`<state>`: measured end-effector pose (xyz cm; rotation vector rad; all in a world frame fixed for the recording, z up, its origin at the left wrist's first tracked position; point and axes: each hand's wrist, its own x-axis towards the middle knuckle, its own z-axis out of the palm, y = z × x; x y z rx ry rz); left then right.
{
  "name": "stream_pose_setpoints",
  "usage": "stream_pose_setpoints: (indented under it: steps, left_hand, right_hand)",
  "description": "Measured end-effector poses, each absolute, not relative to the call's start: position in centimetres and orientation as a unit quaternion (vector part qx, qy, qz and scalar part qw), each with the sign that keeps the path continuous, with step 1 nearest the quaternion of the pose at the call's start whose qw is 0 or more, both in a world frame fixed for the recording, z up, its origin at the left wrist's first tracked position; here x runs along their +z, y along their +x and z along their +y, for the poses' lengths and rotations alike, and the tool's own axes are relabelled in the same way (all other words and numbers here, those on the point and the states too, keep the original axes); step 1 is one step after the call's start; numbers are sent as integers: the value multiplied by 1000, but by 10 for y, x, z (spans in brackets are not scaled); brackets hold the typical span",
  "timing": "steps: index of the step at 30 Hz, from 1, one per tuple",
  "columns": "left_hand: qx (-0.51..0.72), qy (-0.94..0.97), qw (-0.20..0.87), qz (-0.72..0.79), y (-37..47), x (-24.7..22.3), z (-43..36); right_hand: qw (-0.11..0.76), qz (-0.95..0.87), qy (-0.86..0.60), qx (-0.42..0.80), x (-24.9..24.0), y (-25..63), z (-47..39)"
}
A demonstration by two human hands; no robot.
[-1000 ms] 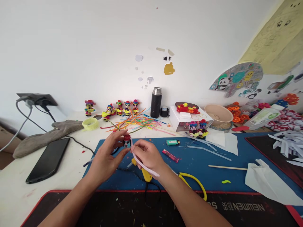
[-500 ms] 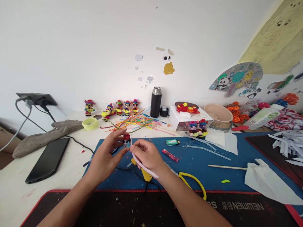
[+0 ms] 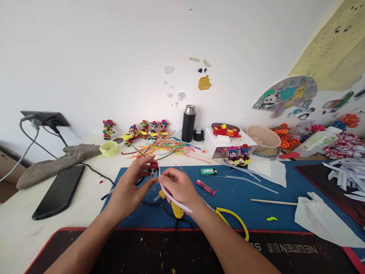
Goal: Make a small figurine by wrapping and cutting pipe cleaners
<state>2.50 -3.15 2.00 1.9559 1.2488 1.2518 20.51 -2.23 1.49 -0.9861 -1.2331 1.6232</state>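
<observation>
Left hand (image 3: 128, 190) pinching small figurine (image 3: 154, 170) above blue mat (image 3: 242, 198). Right hand (image 3: 178, 186) closed on white strip (image 3: 173, 199), tip touching figurine. Yellow glue gun (image 3: 174, 207) just beneath.

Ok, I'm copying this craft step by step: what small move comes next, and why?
Probably press the white strip against the little figure. The right hand holds the strip's tip right beside the figure, which the left hand pinches above the blue mat.

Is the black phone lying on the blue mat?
No, the black phone lies on the bare white table, left of the blue mat, apart from the left hand.
</observation>
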Motion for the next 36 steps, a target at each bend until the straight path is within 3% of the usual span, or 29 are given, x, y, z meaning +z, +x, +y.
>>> stream_pose_setpoints:
  steps: [15,26,36]
  left_hand:
    - [453,716,260,463,23,19,-27]
    - [322,757,145,550,1,-21,3]
    - [333,757,125,548,-4,-21,8]
  right_hand:
    - [421,-489,-408,646,20,207,-24]
    - [417,-493,-426,634,23,212,-22]
    - [411,-629,-443,490,20,211,-25]
